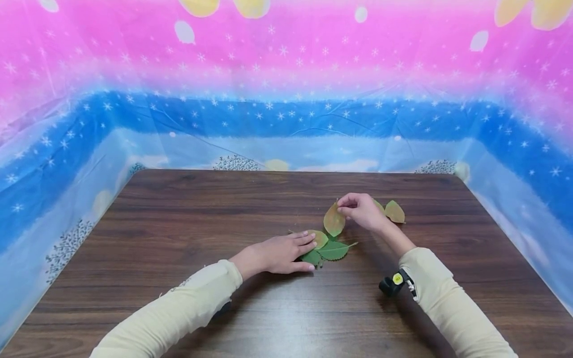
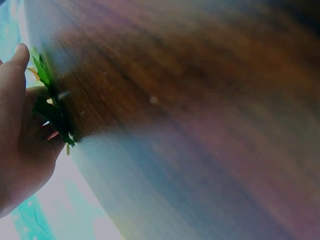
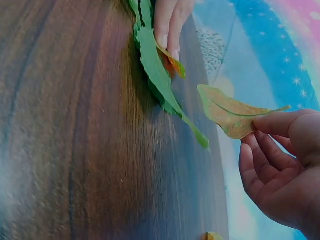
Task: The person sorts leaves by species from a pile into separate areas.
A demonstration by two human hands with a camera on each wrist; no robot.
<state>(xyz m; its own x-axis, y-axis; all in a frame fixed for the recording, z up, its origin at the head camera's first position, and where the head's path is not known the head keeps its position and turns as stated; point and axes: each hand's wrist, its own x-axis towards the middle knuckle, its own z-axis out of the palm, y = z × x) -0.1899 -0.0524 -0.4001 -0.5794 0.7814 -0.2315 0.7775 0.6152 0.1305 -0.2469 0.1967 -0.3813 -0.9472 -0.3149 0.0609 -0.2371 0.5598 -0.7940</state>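
My right hand point(image 1: 363, 211) pinches a yellowish-brown leaf point(image 1: 334, 220) near its stem, between thumb and fingers. In the right wrist view that leaf point(image 3: 230, 111) hangs above the table, apart from the leaves below. My left hand point(image 1: 286, 252) lies with fingers extended on a small pile, its fingertips on a yellow-green leaf point(image 1: 320, 239). Beneath it are green leaves with toothed edges, one green leaf point(image 1: 334, 250) pointing its stem to the right. The left wrist view shows the left hand point(image 2: 25, 125) from the side, with green leaves point(image 2: 44, 72) under it.
Beyond the right hand, another yellow-green leaf point(image 1: 395, 212) lies on the brown wooden table point(image 1: 201, 209), with one more partly hidden behind the hand. A pink and blue snowflake cloth point(image 1: 286, 114) encloses the table's back and sides. A black wrist camera point(image 1: 394, 283) sits at the right sleeve.
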